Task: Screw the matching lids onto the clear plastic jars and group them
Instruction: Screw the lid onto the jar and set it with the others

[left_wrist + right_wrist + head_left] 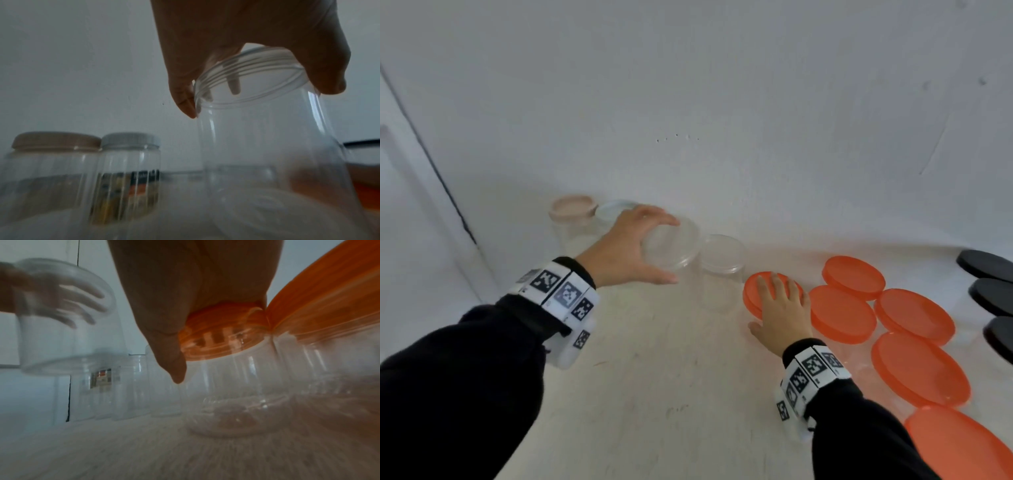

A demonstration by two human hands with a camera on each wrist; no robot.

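My left hand (pixel 666 250) grips a clear plastic jar (pixel 678 245) by its threaded neck, thumb on the near side and fingers over the far side. The left wrist view shows this jar (pixel 257 129) with its neck threads bare, and I see no lid on it. In the right wrist view the same jar (pixel 68 337) hangs tilted above the table. My right hand (pixel 767 301) lies over the orange lid (pixel 751 294) of a clear jar, fingers spanning the top and thumb (pixel 174 366) down its side.
Beside the held jar stands another clear jar (pixel 722 255). At the back left stand a beige-lidded jar (pixel 573 207) and a white-lidded jar (pixel 614 209). Several orange-lidded jars (pixel 914 315) crowd the right, with black lids (pixel 986 263) beyond them. A wall lies close behind.
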